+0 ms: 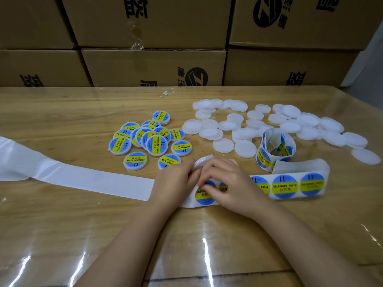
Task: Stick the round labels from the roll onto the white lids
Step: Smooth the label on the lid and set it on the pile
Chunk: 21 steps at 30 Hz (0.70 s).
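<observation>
My left hand [175, 179] holds a white lid [202, 161] tilted on edge just above the label strip. My right hand [224, 181] lies over the strip, its fingertips pinching the edge of a round blue and yellow label [204, 195]. The strip [290, 186] runs right with more labels on it, up to the coiled roll [276, 150]. Blank white lids [244, 131] lie scattered at the back right. Labelled lids [149, 139] form a pile at the centre left.
Empty white backing paper [83, 179] trails left off the wooden table [62, 112], which is covered by a clear plastic sheet. Stacked cardboard boxes [153, 65] wall off the far edge. A small white scrap [167, 93] lies near the back.
</observation>
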{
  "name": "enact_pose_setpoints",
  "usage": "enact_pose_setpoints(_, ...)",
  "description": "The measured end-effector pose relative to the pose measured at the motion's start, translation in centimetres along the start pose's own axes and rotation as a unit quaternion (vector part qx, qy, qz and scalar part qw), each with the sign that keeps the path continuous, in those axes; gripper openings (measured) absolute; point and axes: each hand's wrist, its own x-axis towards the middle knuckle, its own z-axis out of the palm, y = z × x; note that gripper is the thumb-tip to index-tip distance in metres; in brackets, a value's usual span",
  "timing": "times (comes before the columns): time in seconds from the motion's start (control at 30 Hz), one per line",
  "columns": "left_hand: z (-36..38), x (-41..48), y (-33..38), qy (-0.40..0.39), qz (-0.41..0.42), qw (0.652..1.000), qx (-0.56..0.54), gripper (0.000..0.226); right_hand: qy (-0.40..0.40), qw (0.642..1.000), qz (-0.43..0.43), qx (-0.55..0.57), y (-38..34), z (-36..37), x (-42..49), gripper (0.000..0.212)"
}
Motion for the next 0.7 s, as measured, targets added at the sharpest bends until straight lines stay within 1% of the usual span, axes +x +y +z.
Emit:
enact_pose_setpoints(0.1,0.0,0.0,0.0,0.006,-0.006,1.000,-0.008,0.028,0.032,0.998,0.034,0.040,0.1,0.0,-0.1,0.007)
enact_pose_setpoints(0.23,-0.2,-0.1,0.3,0.010,0.002,1.000,0.000,0.026,0.082,0.987,0.074,0.116,0.1,-0.3,0.2,0.011)
enact_pose_setpoints(0.37,-0.2,-0.1,0.4,0.016,-0.016,1.000,-0.010,0.028,0.131,0.971,0.097,0.173,0.2,-0.9,0.5,0.015)
enact_pose_setpoints(0.43,-0.3,-0.1,0.4,0.011,-0.028,0.999,-0.029,0.033,0.153,0.954,0.134,0.219,0.3,-1.1,0.5,0.020)
enact_pose_setpoints(0.47,-0.3,-0.1,0.4,0.009,-0.032,0.998,-0.047,0.033,0.167,0.941,0.162,0.245,0.4,-1.2,0.6,0.023)
enact_pose_setpoints(0.53,-0.4,0.0,0.3,0.009,-0.043,0.994,-0.104,0.025,0.202,0.913,0.203,0.290,0.5,-1.4,0.6,0.025)
enact_pose_setpoints(0.57,-0.5,0.2,0.2,0.012,-0.044,0.989,-0.139,0.020,0.219,0.901,0.214,0.308,0.6,-1.6,0.7,0.024)
enact_pose_setpoints(0.63,-0.7,0.5,0.0,0.034,-0.034,0.977,-0.207,0.019,0.244,0.882,0.224,0.336,0.5,-1.8,0.8,0.021)
enact_pose_setpoints(0.7,-1.0,0.6,-0.1,0.039,-0.057,0.955,-0.289,0.019,0.258,0.871,0.229,0.349,0.5,-2.0,0.9,0.019)
